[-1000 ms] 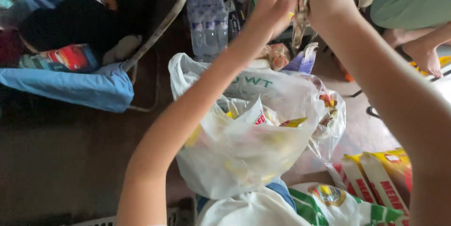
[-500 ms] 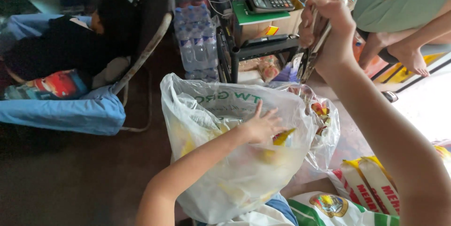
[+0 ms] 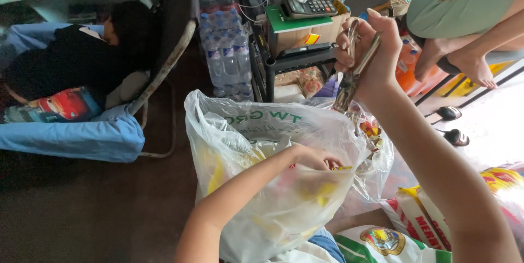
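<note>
My left hand point(image 3: 317, 159) reaches down into the mouth of a large white plastic bag point(image 3: 256, 126) full of yellow and red packets. Its fingers are curled among the packets and partly hidden by the bag. My right hand point(image 3: 374, 58) is raised above the bag and grips a slim metal tool point(image 3: 349, 85) that hangs down from the fist. A second, clear bag of snacks point(image 3: 379, 151) leans against the white one on the right.
Printed rice sacks point(image 3: 423, 219) lie at lower right. Shrink-wrapped water bottles point(image 3: 224, 50) and a black stand with a calculator point(image 3: 308, 3) are behind the bag. A person lies on a blue folding cot point(image 3: 76, 137) at left. Another person's bare feet point(image 3: 469, 66) and sandals point(image 3: 453, 134) are at right.
My left arm has come down from beside the right hand, first onto the bag, now into its mouth. My right hand stays raised with the metal tool.
</note>
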